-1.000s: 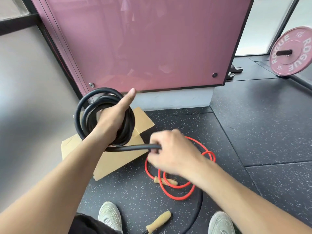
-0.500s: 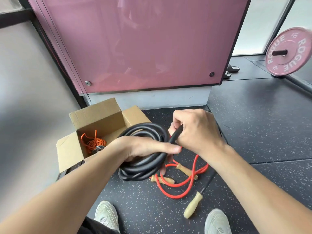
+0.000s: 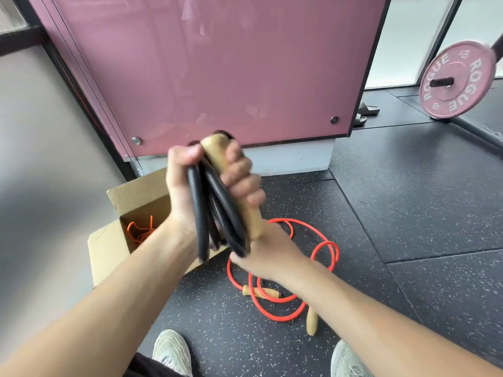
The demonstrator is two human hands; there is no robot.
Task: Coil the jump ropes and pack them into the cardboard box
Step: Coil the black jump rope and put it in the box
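Coiled black rubber jump rope [image 3: 217, 213], pale wooden handle [image 3: 217, 152] alongside, stands edge-on, long axis near vertical, above the open brown cardboard box [image 3: 109, 248]. Left hand [image 3: 178, 195] grips it; right hand [image 3: 269, 255] meets its lower end, fingers hidden. Earlier it lay flatter and lower.

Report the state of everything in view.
black jump rope, coiled, held up off the floor.
wooden handle, gripped against the coil.
left hand, grips coil and handle.
right hand, holds the coil's lower end.
red jump rope, loose on the floor, uncoiled.
cardboard box, open, orange rope inside.
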